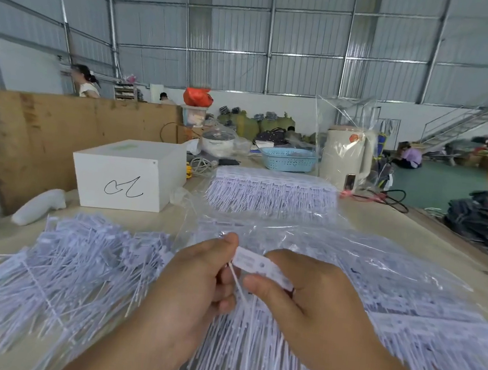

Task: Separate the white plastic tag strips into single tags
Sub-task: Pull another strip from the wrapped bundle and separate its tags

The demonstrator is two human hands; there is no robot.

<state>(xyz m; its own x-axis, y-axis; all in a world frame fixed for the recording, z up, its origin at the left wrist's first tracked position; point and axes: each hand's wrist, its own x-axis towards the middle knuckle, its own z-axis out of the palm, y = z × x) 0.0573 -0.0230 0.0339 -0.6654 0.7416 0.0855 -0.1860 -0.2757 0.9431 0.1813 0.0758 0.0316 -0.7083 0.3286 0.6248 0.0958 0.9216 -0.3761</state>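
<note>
Both hands meet near the middle of the table (pixel 383 220), over a spread of white tags. The left hand (pixel 196 279) has its fingers curled, thumb and forefinger pinching the left end of a tag strip (pixel 258 266). The right hand (pixel 309 294) grips the same strip from the right, thumb underneath, fingers wrapped over the flat heads. A thin tail (pixel 238 283) hangs down from the strip between the two hands.

Left of the hands lies a loose pile (pixel 56 267) of tags, tails pointing many ways. Under and right of the hands, more strips lie in a clear bag (pixel 378 271), their tails fanning toward the near edge. Farther off, a neat stack (pixel 272 192) of strips sits at mid-table, tails hanging toward the viewer.

A white box (pixel 129 174) with a black scribble on its front stands far left, a white roll (pixel 38 207) beside it. Behind it leans a brown board (pixel 46 134). Beyond the stack are a blue basket (pixel 289 159) and a cream kettle (pixel 346 156) wrapped in clear film. A person (pixel 86 81) stands behind the board; another (pixel 409 157) sits on the green floor far right
</note>
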